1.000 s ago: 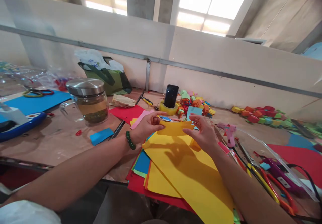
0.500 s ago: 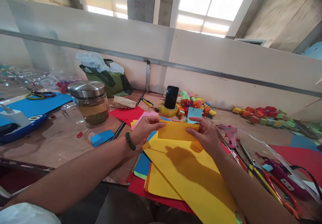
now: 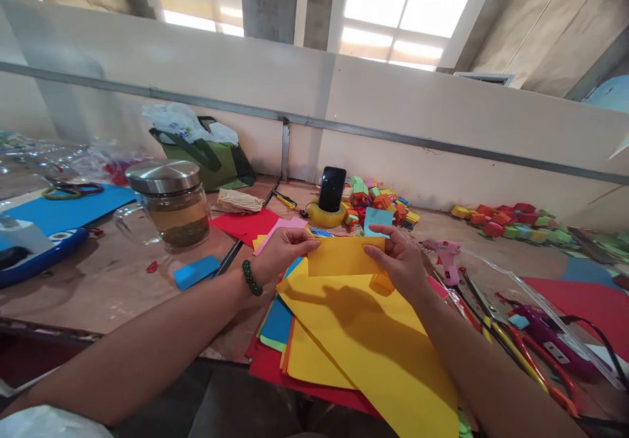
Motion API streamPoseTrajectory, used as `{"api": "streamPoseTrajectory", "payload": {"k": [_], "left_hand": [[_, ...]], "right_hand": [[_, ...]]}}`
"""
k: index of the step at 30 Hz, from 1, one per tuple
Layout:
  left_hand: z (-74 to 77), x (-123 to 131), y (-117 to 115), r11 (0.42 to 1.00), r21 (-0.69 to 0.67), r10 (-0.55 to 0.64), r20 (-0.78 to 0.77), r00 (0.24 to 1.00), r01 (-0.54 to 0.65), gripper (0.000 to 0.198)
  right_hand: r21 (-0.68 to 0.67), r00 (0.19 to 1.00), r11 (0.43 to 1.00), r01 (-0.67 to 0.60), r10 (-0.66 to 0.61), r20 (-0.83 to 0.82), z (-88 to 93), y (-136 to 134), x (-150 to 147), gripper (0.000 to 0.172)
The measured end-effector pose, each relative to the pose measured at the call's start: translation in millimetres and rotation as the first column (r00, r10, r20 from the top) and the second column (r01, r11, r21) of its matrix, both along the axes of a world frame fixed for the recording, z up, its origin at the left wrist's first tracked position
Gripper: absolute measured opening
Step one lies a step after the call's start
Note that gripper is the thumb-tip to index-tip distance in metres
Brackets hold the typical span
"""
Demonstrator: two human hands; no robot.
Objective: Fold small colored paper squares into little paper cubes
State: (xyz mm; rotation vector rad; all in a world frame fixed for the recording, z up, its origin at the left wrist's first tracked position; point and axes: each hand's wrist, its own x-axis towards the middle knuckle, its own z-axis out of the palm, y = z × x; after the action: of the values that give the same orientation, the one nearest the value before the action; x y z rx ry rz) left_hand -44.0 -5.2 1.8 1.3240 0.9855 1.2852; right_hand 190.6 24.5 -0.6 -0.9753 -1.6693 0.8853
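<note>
Between my two hands a yellow paper strip (image 3: pixel 341 258) is held up by its upper corners. My left hand (image 3: pixel 286 250), with a green bead bracelet on the wrist, pinches its left end. On the other end, the thumb and fingers of my right hand (image 3: pixel 400 261) are closed. Below the strip lie large yellow sheets (image 3: pixel 373 346) on a stack of coloured paper, and the shadow of my hands falls across them. A small folded orange-yellow paper piece (image 3: pixel 382 284) rests on the top sheet beside my right hand.
A lidded glass mug of tea (image 3: pixel 174 212) and a blue paper piece (image 3: pixel 196 272) are at left. Behind the strip, a phone (image 3: pixel 331 189) stands in a tape roll (image 3: pixel 326 215) near folded paper shapes (image 3: pixel 378 195). A pink glue gun (image 3: pixel 446 258), scissors (image 3: pixel 521 346) and a purple power strip (image 3: pixel 555 339) lie right.
The view has shifted slightly. Both hands keep the same hold on the yellow strip, which hangs at nearly the same angle over the sheets.
</note>
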Motion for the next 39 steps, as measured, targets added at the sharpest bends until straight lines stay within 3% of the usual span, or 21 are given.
{"api": "streamPoseTrajectory", "payload": {"k": [7,11,13,15,18,21,23,26,29,32,34,39], "left_hand": [[1.4,-1.0,-2.0,0.999,0.008,-0.037,-0.084,0.996,0.038,0.036],[1.7,-2.4,1.5,0.998,0.025,-0.046,-0.153,0.987,0.050,0.031],[0.4,-3.5,4.0,0.997,0.018,-0.065,-0.269,0.961,0.073,0.026],[-1.6,-4.4,5.2,0.995,0.003,-0.085,-0.498,0.863,0.100,0.019],[-5.1,-4.6,3.3,0.993,0.006,-0.062,-0.838,0.541,0.122,0.012],[-9.5,-3.8,0.3,0.990,0.033,-0.004,-0.965,0.261,0.138,0.007],[-12.9,-3.5,0.1,0.974,0.110,0.072,-0.979,0.190,0.197,0.007],[-16.6,-3.5,2.2,0.889,0.177,0.102,-0.976,0.195,0.422,0.013],[-15.4,-5.2,4.3,0.795,0.108,-0.007,-0.982,0.186,0.598,0.010],[-10.7,-9.5,6.1,0.781,0.059,-0.079,-0.978,0.193,0.621,0.009],[-8.8,-12.8,9.1,0.780,0.015,-0.134,-0.973,0.190,0.626,0.007],[-12.1,-19.4,23.2,0.753,-0.068,-0.299,-0.922,0.247,0.654,0.020]], "right_hand": [[-0.091,0.999,0.994,-0.053,0.053,0.000,6.0,-5.6,-3.9,0.060],[-0.003,0.979,1.000,-0.008,0.009,0.204,7.3,-6.3,-2.0,0.052],[0.054,0.936,0.999,0.000,-0.019,0.350,5.3,-6.5,-1.6,0.047],[0.096,0.861,0.995,-0.008,-0.042,0.506,2.5,-8.7,-3.3,0.044],[0.093,0.667,0.995,-0.032,-0.048,0.744,-1.1,-16.5,-10.7,0.046],[0.042,0.459,0.997,-0.064,-0.008,0.889,-3.4,-24.7,-18.9,0.050],[0.027,0.381,0.995,-0.096,0.011,0.925,-4.9,-26.7,-21.8,0.050],[0.108,0.359,0.978,-0.178,-0.038,0.933,-7.6,-24.1,-21.6,0.047],[0.221,0.400,0.901,-0.374,-0.058,0.915,-9.9,-20.9,-20.0,0.034],[0.180,0.389,0.786,-0.591,0.081,0.918,-10.5,-23.1,-20.8,0.028],[0.143,0.368,0.729,-0.669,0.158,0.916,-10.3,-26.7,-22.7,0.030],[0.084,0.328,0.678,-0.730,0.241,0.914,-10.3,-31.4,-27.3,0.038]]}}
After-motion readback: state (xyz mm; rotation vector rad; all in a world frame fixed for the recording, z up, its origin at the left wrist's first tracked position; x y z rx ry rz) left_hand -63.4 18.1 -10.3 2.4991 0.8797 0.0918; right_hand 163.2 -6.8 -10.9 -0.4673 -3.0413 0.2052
